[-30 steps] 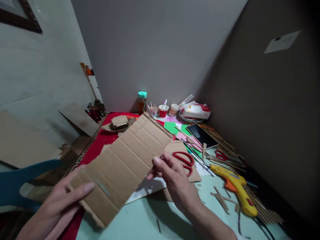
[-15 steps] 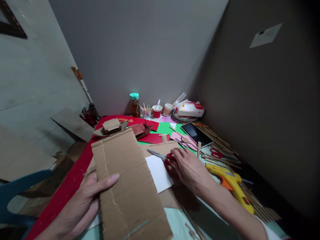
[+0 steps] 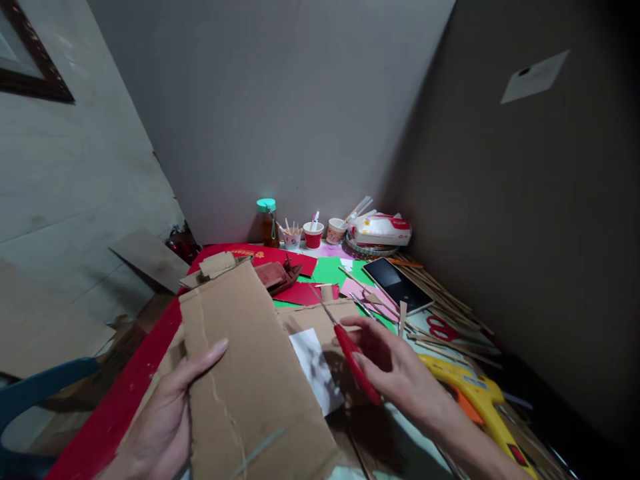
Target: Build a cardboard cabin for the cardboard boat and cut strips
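A creased, torn-edged piece of brown cardboard (image 3: pixel 255 373) is gripped at its left edge by my left hand (image 3: pixel 170 400), thumb on top. My right hand (image 3: pixel 387 363) holds red-handled scissors (image 3: pixel 353 357) to the right of the cardboard, their blades pointing up and away. The scissors appear edge-on, apart from the cardboard. Below them lies a white sheet of paper (image 3: pixel 317 373) on more cardboard (image 3: pixel 340 310), partly covered by the piece I hold. Shadow from my right hand falls on the paper.
Behind the cardboard stands a brown model boat (image 3: pixel 280 277). A yellow glue gun (image 3: pixel 480 400), red scissors (image 3: pixel 440 328), a tablet (image 3: pixel 397 285) and wooden strips (image 3: pixel 435 287) lie at the right. Paper cups (image 3: pixel 313 235), a bottle (image 3: pixel 267 223) and a tissue pack (image 3: pixel 383 230) line the back.
My right hand has lifted the scissors off the paper and turned them edge-on, blades now pointing up and away. The view has shifted slightly; my left hand keeps its hold on the cardboard.
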A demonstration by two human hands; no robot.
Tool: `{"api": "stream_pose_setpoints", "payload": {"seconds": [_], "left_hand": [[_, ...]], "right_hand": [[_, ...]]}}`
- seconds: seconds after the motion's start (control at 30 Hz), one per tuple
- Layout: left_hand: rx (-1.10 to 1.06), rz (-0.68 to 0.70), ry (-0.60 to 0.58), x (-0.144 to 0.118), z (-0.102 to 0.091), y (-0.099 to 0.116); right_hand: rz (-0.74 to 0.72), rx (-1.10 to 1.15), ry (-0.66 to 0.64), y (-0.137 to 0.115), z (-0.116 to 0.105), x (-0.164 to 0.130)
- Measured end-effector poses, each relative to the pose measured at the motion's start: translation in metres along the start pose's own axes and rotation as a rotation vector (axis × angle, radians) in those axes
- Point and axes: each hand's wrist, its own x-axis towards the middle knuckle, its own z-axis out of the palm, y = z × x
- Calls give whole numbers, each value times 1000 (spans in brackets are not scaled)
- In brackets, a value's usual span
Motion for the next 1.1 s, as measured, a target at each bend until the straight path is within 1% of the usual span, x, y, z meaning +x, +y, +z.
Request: {"api": "stream_pose_setpoints", "payload": {"seconds": [0.13,0.23,0.33,0.47,0.57,0.63,0.7,0.8,0.97,1.1], "left_hand": [[21,105,-38,2,4,-4],[8,124,-23,4,7,-5],[7,177,25,7,8,-6],[54,196,45,11,5,-10],[61,172,43,11,3,-12],[83,174,55,11,3,-12],[111,179,68,11,4,-12],[134,168,72,12,4,-13],[144,220,13,17,-5,-20],[132,172,30,18,-9,-23]], "right_hand": [[64,254,-83,-21,5,-9],[129,391,-182,-33,2,-19],[122,341,-221,-35,-6,-28],[69,194,-194,-29,-7,-30],[70,84,-266,-24,-2,-25],[80,65,-319,-24,1,-22],[123,57,-343,-26,3,-19],[167,52,-325,-31,4,-18],[53,43,-227,-26,8,-24],[-5,-24,-165,-16,15,-26]]}}
